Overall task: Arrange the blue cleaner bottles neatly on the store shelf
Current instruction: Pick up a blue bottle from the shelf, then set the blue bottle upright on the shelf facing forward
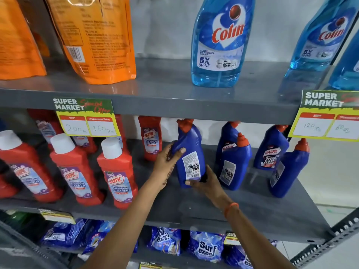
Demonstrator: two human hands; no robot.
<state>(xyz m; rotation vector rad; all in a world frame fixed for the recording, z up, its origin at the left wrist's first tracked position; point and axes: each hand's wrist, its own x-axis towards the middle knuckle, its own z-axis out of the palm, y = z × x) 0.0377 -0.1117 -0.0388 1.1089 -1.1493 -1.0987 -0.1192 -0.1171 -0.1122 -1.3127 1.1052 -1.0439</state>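
- Both hands clamp one blue cleaner bottle (pixel 189 156): left hand (pixel 167 164) around its upper body, right hand (pixel 207 183) at its base.
- Bottle tilted, back label outward, over the grey middle shelf (pixel 194 208).
- Four more blue bottles (pixel 235 164) stand just right.

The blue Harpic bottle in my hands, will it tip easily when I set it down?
Probably: the blue Harpic bottle looks tall and narrow with an angled neck. Its plastic seems rigid and smooth, so the left hand and right hand might slip.
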